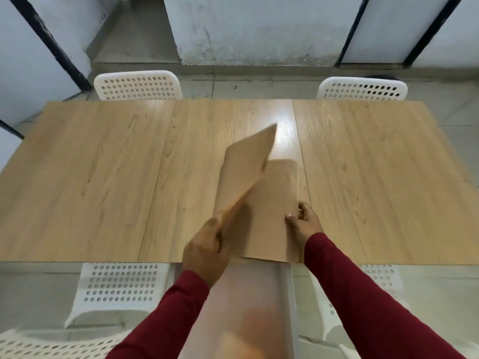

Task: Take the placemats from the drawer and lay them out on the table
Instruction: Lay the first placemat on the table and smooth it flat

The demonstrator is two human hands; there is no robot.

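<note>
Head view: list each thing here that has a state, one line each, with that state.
Left hand: grips the near corner of the lifted placemat.
Right hand: pinches the right edge of the flat placemat.
Lifted placemat: raised and tilted, far end in the air.
Flat placemat: lying on the table, near edge at the table edge.
Drawer: pulled open under the table.
Table: bears only the placemats.

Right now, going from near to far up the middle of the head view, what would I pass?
Open drawer → left hand gripping the lifted placemat → flat placemat on the table, pinched by the right hand → bare tabletop → white chairs → floor → wall.
</note>
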